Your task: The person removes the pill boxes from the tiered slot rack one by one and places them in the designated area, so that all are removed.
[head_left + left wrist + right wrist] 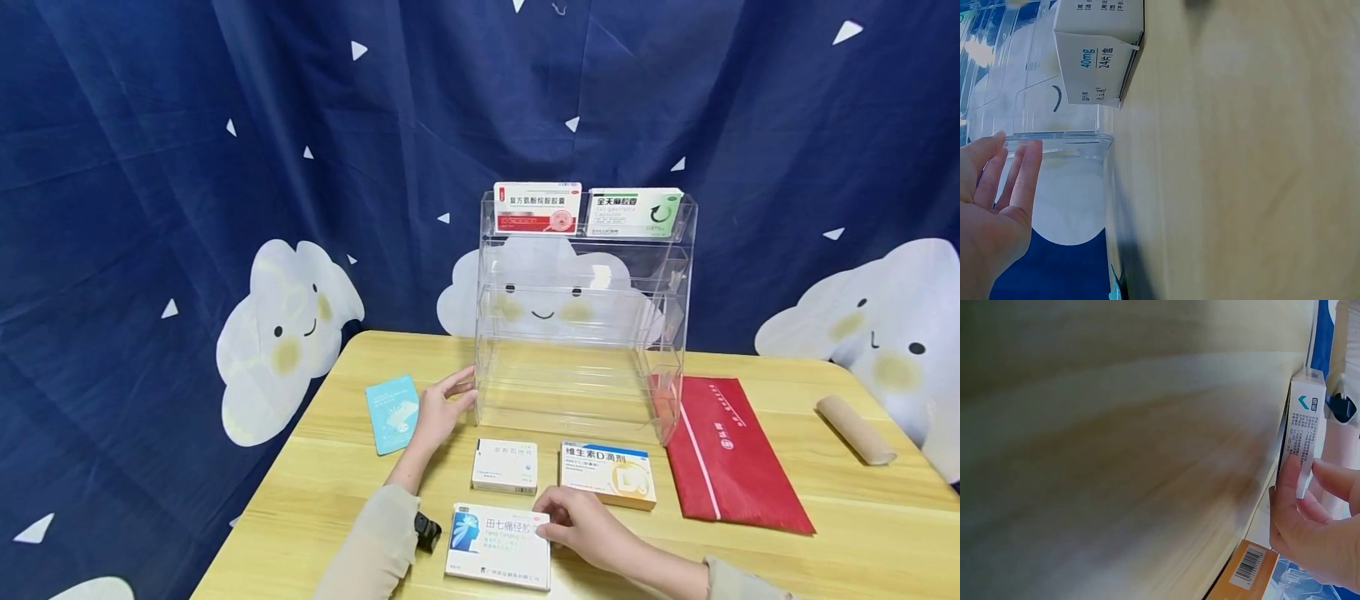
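Observation:
In the head view, my left hand [437, 414] touches the left side of a clear acrylic display rack [564, 423], its fingers nearly straight in the left wrist view. My right hand [591, 527] pinches the upper right corner of a white medicine box [498, 560] with a blue head picture, lying near the table's front. The right wrist view shows thumb and fingers at that box's printed end [1303, 429]. Behind it lie a smaller white tablet box [505, 467] and a vitamin D drops box [606, 477] with an orange side.
The rack's top tier holds a red-and-white box [537, 208] and a green-and-white box [634, 213]. A light-blue packet [392, 415] lies left on the wooden table [300, 508]. To the right are a red pouch [738, 467] and a cardboard tube [857, 430]. A dark blue curtain [420, 108] hangs behind.

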Available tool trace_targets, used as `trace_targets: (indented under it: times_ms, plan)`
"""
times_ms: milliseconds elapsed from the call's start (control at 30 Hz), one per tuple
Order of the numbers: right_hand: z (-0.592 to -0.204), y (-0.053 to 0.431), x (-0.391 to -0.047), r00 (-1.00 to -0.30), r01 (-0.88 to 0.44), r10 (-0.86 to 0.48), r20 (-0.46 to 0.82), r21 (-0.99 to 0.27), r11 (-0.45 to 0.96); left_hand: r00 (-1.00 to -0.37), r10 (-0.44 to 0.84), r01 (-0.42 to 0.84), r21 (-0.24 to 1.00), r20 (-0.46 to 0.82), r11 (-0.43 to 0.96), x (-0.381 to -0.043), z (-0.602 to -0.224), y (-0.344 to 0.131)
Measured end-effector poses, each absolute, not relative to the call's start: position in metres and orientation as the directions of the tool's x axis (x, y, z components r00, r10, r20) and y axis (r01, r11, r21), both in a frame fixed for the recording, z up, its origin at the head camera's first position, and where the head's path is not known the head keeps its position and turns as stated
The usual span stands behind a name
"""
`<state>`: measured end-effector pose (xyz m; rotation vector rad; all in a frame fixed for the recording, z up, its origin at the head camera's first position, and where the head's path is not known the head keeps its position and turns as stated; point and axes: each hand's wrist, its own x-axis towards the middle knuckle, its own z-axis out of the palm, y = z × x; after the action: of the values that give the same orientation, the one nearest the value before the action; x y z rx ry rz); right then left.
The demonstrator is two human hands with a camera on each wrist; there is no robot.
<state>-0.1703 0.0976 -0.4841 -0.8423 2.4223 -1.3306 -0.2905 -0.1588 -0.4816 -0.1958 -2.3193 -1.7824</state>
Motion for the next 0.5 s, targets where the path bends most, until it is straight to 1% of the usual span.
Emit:
trace_targets:
  times_ms: [233,500]
  plan:
    - [-0.4866,0.096,-0.1733,-0.787,-0.319,-0.616,0.011,-0.863,0.392,-0.968,-0.023,0.236,0.933,0.252,0.271,-0.2886,-0.4816,-0.1596]
    - [-0.4881,0.0966,-0.1746,-0.79,-0.347,-0.613,0.029,-0.844,0.408,-0.966,-0.022,0.243,0.932,0.259,0.27,-0.288,-0.4818,-0.1594]
